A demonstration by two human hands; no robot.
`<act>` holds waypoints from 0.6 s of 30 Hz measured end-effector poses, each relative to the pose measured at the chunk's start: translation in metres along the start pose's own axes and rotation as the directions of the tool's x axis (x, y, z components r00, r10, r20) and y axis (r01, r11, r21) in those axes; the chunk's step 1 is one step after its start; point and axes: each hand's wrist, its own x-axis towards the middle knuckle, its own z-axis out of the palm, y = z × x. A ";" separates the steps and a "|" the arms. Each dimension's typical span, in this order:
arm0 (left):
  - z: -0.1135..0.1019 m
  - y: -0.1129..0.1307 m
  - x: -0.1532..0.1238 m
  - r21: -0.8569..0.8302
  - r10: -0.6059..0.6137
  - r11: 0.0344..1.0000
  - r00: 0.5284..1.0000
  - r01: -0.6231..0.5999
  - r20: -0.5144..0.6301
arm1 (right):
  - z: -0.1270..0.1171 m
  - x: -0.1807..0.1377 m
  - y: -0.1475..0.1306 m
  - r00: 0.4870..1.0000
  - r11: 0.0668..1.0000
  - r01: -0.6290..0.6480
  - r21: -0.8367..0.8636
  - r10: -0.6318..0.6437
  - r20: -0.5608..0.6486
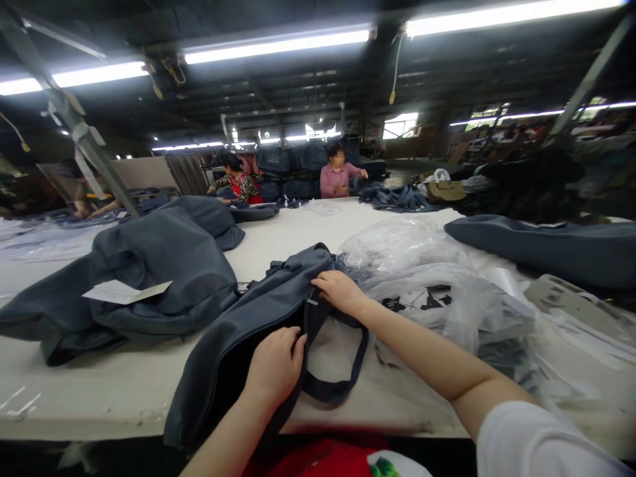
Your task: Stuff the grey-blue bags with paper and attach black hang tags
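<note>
A dark grey fabric bag (233, 344) lies across the near edge of the white table (99, 391), its opening toward me and a dark strap loop hanging off the front. My left hand (275, 366) is curled over the bag's open edge near the strap, fingers closed on the fabric. My right hand (338, 289) rests on the bag's upper edge by the zipper, fingers bent and pinching the fabric there.
A pile of similar grey bags (163, 271) with a white paper tag (122, 291) lies at left. Crumpled clear plastic bags (427, 278) spread at right, with another grey bag (546, 248) beyond. Other people sit at the table's far end.
</note>
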 end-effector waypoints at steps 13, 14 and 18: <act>0.026 0.035 0.098 0.219 -0.130 0.970 0.986 0.104 0.107 | -0.012 -0.012 0.010 1.000 0.999 0.028 0.015 -0.028 -0.013; 0.029 0.033 0.099 0.211 -0.109 0.974 0.985 0.080 0.132 | -0.013 -0.013 0.010 1.000 1.000 0.029 0.009 -0.029 -0.006; 0.037 0.023 0.098 0.156 -0.060 0.987 0.977 0.028 0.203 | -0.014 -0.018 0.012 0.999 0.999 0.032 -0.006 -0.032 0.012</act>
